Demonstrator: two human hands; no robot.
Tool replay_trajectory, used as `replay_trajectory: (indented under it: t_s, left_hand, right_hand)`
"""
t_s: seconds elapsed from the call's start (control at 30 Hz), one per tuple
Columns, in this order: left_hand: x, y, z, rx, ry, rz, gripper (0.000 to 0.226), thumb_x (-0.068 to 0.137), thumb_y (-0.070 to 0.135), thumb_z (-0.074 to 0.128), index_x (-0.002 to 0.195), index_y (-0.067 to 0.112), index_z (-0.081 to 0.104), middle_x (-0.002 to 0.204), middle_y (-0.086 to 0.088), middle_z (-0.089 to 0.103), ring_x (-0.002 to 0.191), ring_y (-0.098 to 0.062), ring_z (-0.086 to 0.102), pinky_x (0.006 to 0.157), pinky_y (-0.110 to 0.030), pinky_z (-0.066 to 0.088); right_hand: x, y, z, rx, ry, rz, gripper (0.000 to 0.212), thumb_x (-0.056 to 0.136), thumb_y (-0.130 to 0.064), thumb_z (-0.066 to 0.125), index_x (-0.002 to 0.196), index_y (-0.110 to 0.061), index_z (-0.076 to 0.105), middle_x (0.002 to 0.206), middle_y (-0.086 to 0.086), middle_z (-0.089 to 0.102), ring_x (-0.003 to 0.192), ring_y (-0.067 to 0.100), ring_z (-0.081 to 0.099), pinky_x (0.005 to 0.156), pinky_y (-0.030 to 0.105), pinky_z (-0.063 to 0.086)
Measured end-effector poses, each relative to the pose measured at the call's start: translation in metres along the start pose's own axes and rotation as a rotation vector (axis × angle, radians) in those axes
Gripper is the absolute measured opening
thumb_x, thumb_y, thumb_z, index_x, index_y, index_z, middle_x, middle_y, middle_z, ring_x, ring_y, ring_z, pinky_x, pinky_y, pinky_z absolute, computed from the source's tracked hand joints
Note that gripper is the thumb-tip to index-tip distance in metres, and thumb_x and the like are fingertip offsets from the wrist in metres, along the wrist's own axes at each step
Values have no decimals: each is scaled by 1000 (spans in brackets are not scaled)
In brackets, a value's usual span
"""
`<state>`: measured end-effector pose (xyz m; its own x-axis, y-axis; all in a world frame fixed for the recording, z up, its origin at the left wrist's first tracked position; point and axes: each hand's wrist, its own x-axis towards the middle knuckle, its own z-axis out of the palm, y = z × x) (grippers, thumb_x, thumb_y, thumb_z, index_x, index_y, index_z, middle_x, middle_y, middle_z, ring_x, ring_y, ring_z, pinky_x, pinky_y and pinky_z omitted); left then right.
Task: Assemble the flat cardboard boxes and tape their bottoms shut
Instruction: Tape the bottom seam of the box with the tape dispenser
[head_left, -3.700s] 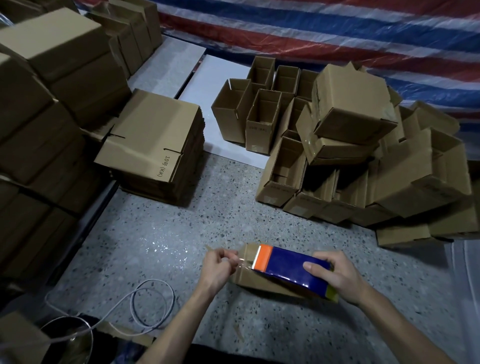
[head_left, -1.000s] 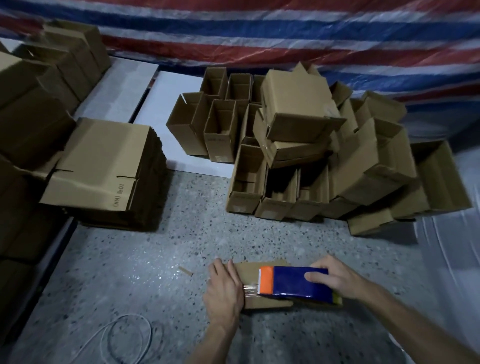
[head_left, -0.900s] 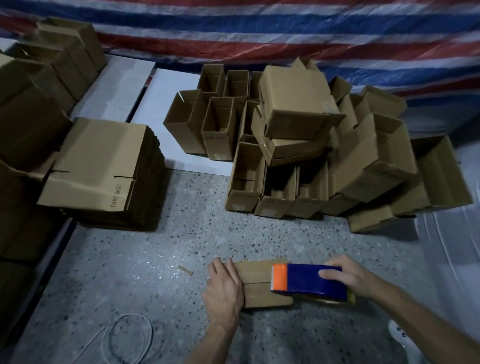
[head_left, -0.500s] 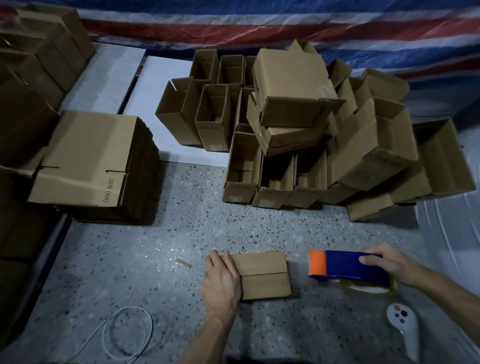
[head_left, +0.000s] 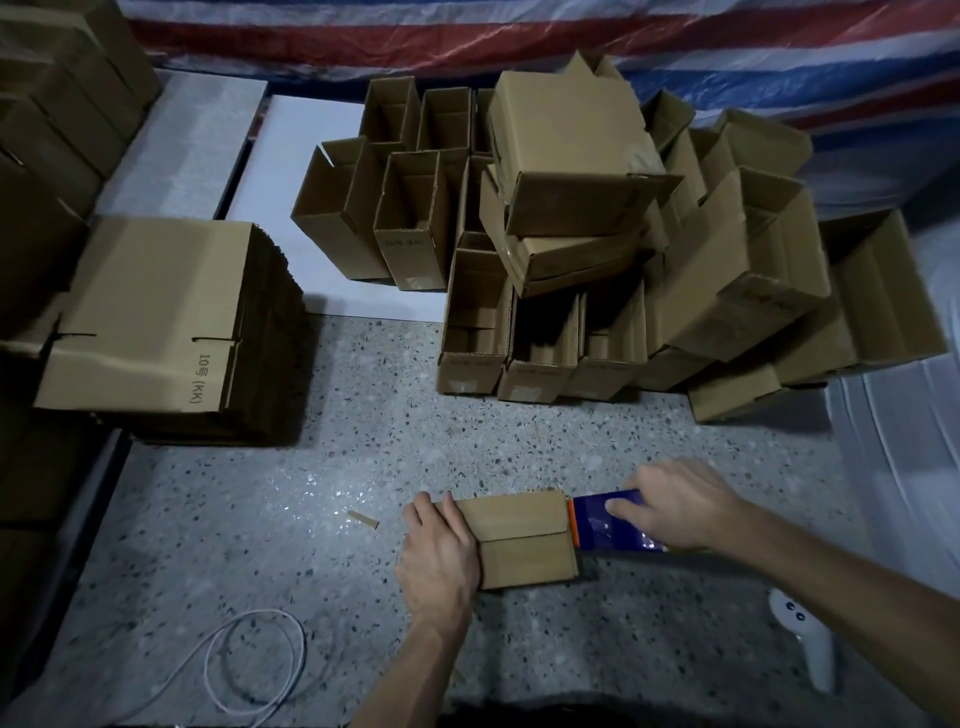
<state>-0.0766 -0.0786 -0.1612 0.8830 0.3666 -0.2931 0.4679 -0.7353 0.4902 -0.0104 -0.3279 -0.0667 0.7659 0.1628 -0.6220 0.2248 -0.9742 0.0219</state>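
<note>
Left fingers (head_left: 442, 515) flat on box (head_left: 522, 543), right fingers (head_left: 626, 506) around tape dispenser (head_left: 605, 532); "10호 (KK)" on flat stack (head_left: 150, 312).

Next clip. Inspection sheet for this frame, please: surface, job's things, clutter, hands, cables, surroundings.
Surface: speckled floor, dimly lit; the work lies on it.
Job's things: box with flaps closed on top; tape dispenser at its right edge; flat stack at left; pile of assembled boxes behind.
Clutter: small scrap left of the box; white handheld device at right.
Hands: left hand presses the box's left end; right hand grips the tape dispenser.
Cables: white cable looped on the floor, apart from the box.
Surroundings: striped tarp behind; white boards; more cardboard stacks at far left.
</note>
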Motion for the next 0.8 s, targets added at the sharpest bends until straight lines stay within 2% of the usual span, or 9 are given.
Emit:
replay_trajectory:
  t_s: [0.23, 0.3, 0.37, 0.43, 0.53, 0.6, 0.67, 0.73, 0.8]
  left_hand:
    - [-1, 2, 0, 1, 2, -19, 55, 101, 52, 14, 109, 13, 51, 98, -6, 58, 56, -27, 62, 42, -21, 12]
    - [-3, 2, 0, 13, 18, -31, 57, 99, 54, 12, 110, 13, 50, 100, -7, 58, 61, -30, 63, 45, -25, 22]
    - [-4, 1, 0, 12, 40, -12, 60, 98, 56, 9, 110, 13, 50, 101, -6, 57, 62, -29, 64, 47, -27, 24]
    - [-2, 1, 0, -10, 74, 1, 60, 97, 57, 8, 108, 14, 49, 101, -6, 57, 63, -29, 65, 47, -27, 26]
    - [-1, 1, 1, 24, 81, -34, 56, 99, 53, 12, 110, 14, 50, 103, -5, 57, 67, -30, 66, 51, -30, 33]
    - [-1, 3, 1, 25, 47, -44, 55, 99, 53, 13, 107, 14, 51, 102, -5, 57, 66, -31, 66, 52, -31, 35]
    - [-1, 4, 1, 3, 49, -27, 53, 99, 53, 14, 101, 14, 50, 96, -6, 58, 62, -32, 65, 47, -31, 37]
    - [0, 3, 1, -8, 56, -27, 51, 99, 53, 15, 100, 15, 49, 94, -6, 58, 59, -33, 65, 44, -31, 39]
    - [-1, -1, 3, 3, 71, -15, 53, 98, 54, 14, 102, 14, 50, 95, -7, 58, 59, -33, 65, 44, -31, 40]
  right_hand:
    - [24, -23, -6, 64, 162, 64, 45, 91, -48, 35, 64, -18, 56, 60, -4, 55, 55, 10, 51, 59, 32, 34]
    - [34, -27, 1, 36, 125, 65, 44, 94, -40, 32, 66, -18, 58, 60, -4, 57, 54, 10, 55, 53, 29, 36]
    - [41, -34, 28, 10, 41, 87, 36, 94, -34, 33, 77, -19, 61, 67, -3, 60, 61, 10, 57, 57, 29, 41]
    - [43, -32, 65, 152, 29, 237, 37, 96, -42, 34, 85, -21, 62, 72, -4, 59, 68, 11, 58, 65, 31, 42]
    - [33, -15, 105, 245, 145, 427, 52, 88, -74, 31, 77, -28, 52, 62, -9, 51, 61, 11, 56, 55, 26, 40]
    - [19, -8, 129, 303, 218, 449, 45, 83, -79, 40, 84, -35, 51, 68, -9, 59, 61, 11, 56, 55, 25, 43]
    - [5, -13, 157, 302, 258, 456, 41, 87, -69, 51, 101, -30, 56, 79, -6, 65, 68, 14, 61, 60, 29, 44]
    - [-8, -25, 180, 318, 272, 454, 40, 89, -52, 65, 108, -17, 57, 84, 4, 68, 71, 24, 66, 57, 31, 40]
    - [-17, -43, 192, 463, 284, 477, 45, 90, -43, 70, 115, -7, 59, 94, 10, 69, 74, 26, 67, 60, 31, 46]
